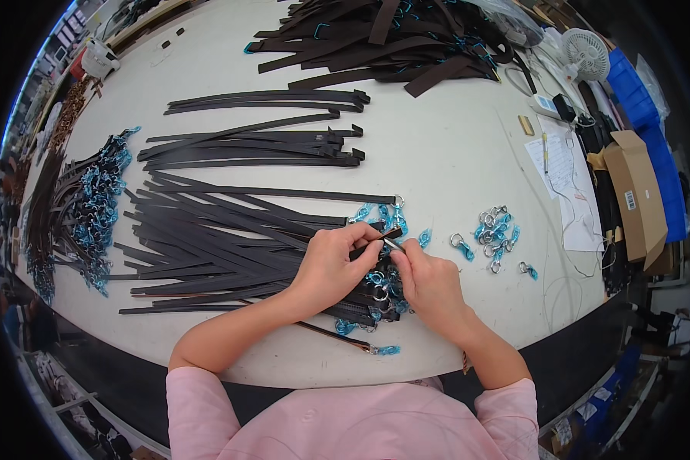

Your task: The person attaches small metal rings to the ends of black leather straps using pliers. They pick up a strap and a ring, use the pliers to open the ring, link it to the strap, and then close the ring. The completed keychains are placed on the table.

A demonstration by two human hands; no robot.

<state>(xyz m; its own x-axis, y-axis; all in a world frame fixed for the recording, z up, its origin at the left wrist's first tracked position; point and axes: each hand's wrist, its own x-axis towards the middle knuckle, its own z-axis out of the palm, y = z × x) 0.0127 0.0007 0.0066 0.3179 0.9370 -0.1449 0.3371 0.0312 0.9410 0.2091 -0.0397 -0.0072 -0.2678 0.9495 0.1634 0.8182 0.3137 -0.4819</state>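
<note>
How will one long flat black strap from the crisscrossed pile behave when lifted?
The long flat black strap should bend gently, looking thin yet lying nearly straight. Its silver metal clasp may weigh that end down. Overlapping straps might drag along.

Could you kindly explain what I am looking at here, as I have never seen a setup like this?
Of course. There is no machine: these are a person's bare left hand and right hand. The single picture comes from a wide camera worn on the head, looking down, so straight edges bend near the rim.

On the pale table lie many black straps, brown strips at the far side, and loose metal clips with blue wrapping to the right. A small fan stands at the far right.

The left hand holds a dark strap end; the right hand seems to pinch a slim shiny thing, too small to identify.
</note>
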